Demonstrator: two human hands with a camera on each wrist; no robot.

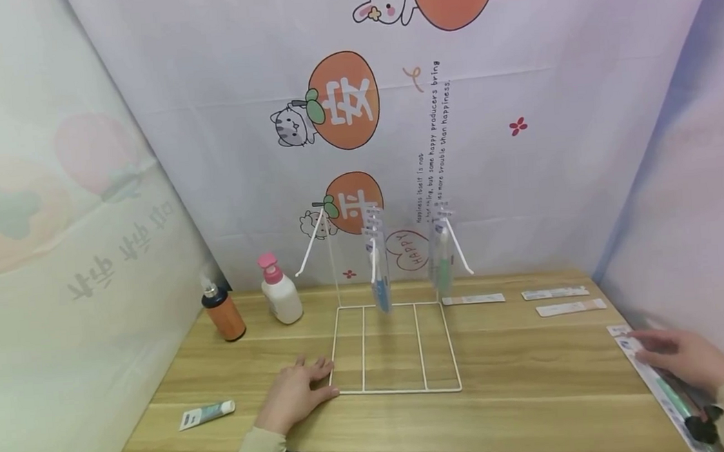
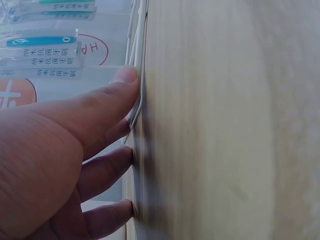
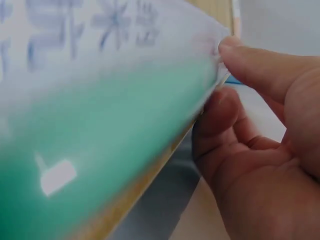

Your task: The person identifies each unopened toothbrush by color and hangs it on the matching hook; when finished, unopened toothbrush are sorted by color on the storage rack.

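Two hands on the wooden table (image 1: 534,395), logged as I see them from the remote station.

Item 1: left hand (image 1: 297,392). It lies flat with straight fingers, fingertips (image 2: 125,75) pressing against the near left corner of the white wire display rack (image 1: 394,348). Nothing is grasped; it only steadies the base.

Item 2: right hand (image 1: 681,355). At the table's right edge, its thumb and fingers (image 3: 250,60) pinch the edge of a packaged toothbrush (image 1: 654,374), a long blister card with a green handle inside, which lies on the table and partly overhangs the rim. The wrist view shows the pinch on the thin card margin only.

Item 3: rack contents. Two packaged toothbrushes hang from the upper hooks, one blue (image 1: 378,266) and one green (image 1: 441,256); two outer hooks (image 1: 308,253) are bare.

Item 4: surroundings. Pink-capped pump bottle (image 1: 279,293), orange bottle (image 1: 223,312), small toothpaste tube (image 1: 207,415), three flat cartons (image 1: 559,299) behind the right hand.

Risk notes, my judgement: the grip on the slick card margin is shallow, so the pack could slip and drop off the table edge. If the left hand eases its pressure, the light rack may slide or tip when touched, shaking the hung packs loose.
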